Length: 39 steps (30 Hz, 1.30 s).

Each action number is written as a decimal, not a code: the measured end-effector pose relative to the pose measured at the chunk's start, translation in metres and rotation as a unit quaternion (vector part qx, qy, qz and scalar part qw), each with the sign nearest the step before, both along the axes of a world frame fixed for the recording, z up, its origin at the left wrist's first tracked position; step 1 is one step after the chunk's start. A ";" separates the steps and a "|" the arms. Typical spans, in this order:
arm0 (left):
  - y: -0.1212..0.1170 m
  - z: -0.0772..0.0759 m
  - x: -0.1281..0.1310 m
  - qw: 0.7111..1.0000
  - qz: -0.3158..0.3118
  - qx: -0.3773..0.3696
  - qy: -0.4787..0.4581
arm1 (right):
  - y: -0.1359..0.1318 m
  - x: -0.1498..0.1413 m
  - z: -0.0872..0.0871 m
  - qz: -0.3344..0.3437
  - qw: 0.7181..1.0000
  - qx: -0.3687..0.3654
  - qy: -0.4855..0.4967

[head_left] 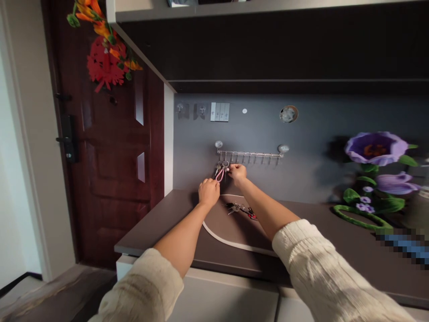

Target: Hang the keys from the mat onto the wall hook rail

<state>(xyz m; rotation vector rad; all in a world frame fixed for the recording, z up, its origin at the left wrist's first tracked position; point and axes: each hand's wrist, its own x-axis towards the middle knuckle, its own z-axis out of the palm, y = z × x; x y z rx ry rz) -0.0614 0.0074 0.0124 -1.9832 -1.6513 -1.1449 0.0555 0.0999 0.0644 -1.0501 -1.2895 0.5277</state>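
A clear hook rail (pixel 250 154) is mounted on the grey back wall. Key rings (pixel 225 164) hang at its left end with a pink strap loop (pixel 220 175) and a small pale bead. My left hand (pixel 209 192) is closed at the lower end of the loop, fingers curled and thumb side against it. Just right of the rings, my right hand (pixel 238 172) is pinched beside the bead; what its fingertips hold is hidden. Below, a bunch of keys (pixel 236 208) with black and red parts lies on a brown mat (pixel 217 223) with a pale rim, partly behind my right forearm.
The brown counter (pixel 150 223) runs under a dark overhead cabinet (pixel 268 49). Purple artificial flowers (pixel 375 150) stand at the right. Two clear hooks, a switch panel (pixel 220 112) and a round hole (pixel 288 114) sit above the rail. A dark red door (pixel 114 179) is at the left.
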 end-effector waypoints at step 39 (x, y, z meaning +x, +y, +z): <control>0.002 -0.018 0.016 0.971 -0.188 -0.109 0.097 | -0.109 0.066 -0.060 -0.067 0.867 -0.023 -0.493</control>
